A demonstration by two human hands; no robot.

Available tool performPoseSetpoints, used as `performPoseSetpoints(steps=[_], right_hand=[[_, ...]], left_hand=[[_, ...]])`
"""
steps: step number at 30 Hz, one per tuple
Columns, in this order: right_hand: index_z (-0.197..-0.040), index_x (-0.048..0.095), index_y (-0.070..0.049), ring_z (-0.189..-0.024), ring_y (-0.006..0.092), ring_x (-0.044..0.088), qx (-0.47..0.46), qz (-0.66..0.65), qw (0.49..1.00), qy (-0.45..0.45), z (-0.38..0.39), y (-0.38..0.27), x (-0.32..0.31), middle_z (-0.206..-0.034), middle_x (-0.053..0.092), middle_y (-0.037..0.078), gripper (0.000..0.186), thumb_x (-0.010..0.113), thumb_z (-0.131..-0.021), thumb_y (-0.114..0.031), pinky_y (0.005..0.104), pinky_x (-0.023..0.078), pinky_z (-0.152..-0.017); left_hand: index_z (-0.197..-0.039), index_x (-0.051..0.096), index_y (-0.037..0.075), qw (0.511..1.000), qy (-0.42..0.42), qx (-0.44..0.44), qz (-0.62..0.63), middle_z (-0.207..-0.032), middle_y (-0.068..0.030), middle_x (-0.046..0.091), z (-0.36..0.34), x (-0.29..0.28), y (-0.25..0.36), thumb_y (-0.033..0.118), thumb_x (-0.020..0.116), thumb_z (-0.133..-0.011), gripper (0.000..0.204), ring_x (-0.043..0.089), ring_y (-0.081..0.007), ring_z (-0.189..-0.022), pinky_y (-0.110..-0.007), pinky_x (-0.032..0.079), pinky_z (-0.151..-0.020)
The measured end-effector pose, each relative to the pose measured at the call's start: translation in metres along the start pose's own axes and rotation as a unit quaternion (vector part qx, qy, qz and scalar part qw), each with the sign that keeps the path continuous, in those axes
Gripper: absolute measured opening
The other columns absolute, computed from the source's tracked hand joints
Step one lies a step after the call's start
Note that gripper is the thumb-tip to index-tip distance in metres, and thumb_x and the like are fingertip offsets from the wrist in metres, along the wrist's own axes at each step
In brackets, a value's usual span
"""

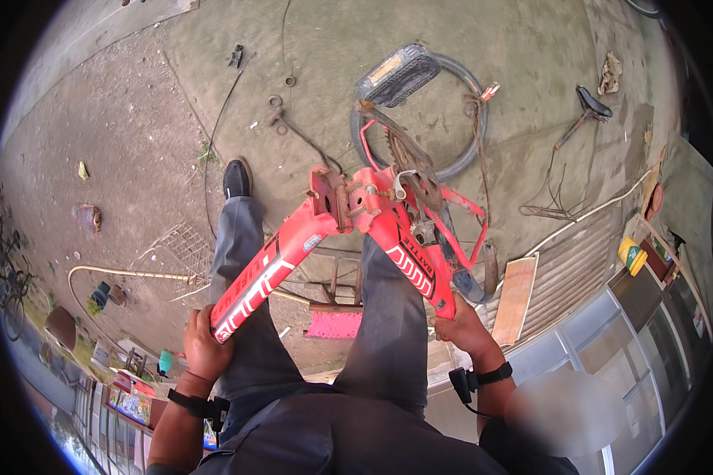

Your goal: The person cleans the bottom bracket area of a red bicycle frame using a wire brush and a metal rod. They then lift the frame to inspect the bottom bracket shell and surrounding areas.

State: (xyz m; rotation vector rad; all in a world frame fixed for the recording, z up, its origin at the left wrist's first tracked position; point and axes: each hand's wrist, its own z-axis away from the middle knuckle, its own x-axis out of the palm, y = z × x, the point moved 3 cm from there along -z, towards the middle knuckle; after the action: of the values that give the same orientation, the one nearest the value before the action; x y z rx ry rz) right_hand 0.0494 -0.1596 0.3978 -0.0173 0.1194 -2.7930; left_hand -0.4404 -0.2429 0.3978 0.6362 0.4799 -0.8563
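Note:
I hold a red folding bicycle frame (273, 257), bent into an upside-down V in front of my legs. My left hand (206, 346) is closed around the lower end of its left tube. The lower end of the right tube is in the grip of my right hand (461, 326), whose fingers are partly hidden. Where the tubes meet at the top is a hinge joint (347, 199) with bare metal edges. A rusty chainring and chain guard (412, 158) sit beyond the right tube, beside thin red frame stays (473, 257).
A black tyre (477, 146) and a black ribbed piece (400, 75) lie ahead. A saddle on a post (592, 104) is at right, near a tan board (516, 297). At left are a wire basket (178, 252) and a pale hose (127, 273). Cables cross the ground.

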Motion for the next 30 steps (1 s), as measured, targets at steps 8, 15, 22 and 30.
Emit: performPoseSetpoints(steps=[8, 15, 22, 30], right_hand=[[-0.119, 0.054, 0.0, -0.066, 0.009, 0.058, 0.009, -0.014, 1.0, -0.004, 0.016, 0.001, 0.013, -0.087, 0.06, 0.003, 0.037, 0.072, -0.087, -0.006, 0.0275, 0.048, -0.058], [-0.118, 0.054, 0.0, -0.066, 0.0099, 0.059, 0.006, -0.004, 1.0, -0.002, 0.017, -0.002, 0.015, -0.084, 0.06, 0.003, 0.036, 0.072, -0.087, -0.007, 0.0278, 0.049, -0.058], [-0.118, 0.054, 0.001, -0.065, 0.0107, 0.06, 0.006, -0.016, 1.0, -0.01, 0.02, -0.002, 0.018, -0.083, 0.061, 0.004, 0.036, 0.072, -0.088, -0.006, 0.0281, 0.049, -0.058], [-0.119, 0.054, 0.001, -0.065, 0.0104, 0.059, -0.006, -0.018, 1.0, -0.007, 0.023, -0.002, 0.022, -0.083, 0.061, 0.003, 0.037, 0.072, -0.087, -0.006, 0.0279, 0.049, -0.057]], left_hand=[[-0.124, 0.06, 0.003, 1.0, 0.006, -0.018, -0.003, -0.106, -0.0198, 0.063, 0.02, -0.015, -0.004, 0.009, 0.075, -0.075, 0.052, 0.062, -0.0438, -0.096, -0.051, 0.05, -0.085], [-0.125, 0.06, 0.002, 1.0, 0.013, -0.005, -0.019, -0.106, -0.0197, 0.063, 0.022, -0.022, -0.004, 0.01, 0.074, -0.075, 0.052, 0.062, -0.0439, -0.095, -0.051, 0.05, -0.084], [-0.124, 0.061, 0.002, 1.0, 0.009, -0.016, -0.016, -0.105, -0.02, 0.062, 0.023, -0.026, -0.004, 0.011, 0.073, -0.075, 0.052, 0.062, -0.0445, -0.094, -0.051, 0.05, -0.084], [-0.124, 0.061, 0.002, 1.0, 0.017, -0.013, -0.008, -0.105, -0.0206, 0.063, 0.026, -0.029, -0.007, 0.01, 0.072, -0.076, 0.05, 0.062, -0.045, -0.094, -0.051, 0.051, -0.083]])
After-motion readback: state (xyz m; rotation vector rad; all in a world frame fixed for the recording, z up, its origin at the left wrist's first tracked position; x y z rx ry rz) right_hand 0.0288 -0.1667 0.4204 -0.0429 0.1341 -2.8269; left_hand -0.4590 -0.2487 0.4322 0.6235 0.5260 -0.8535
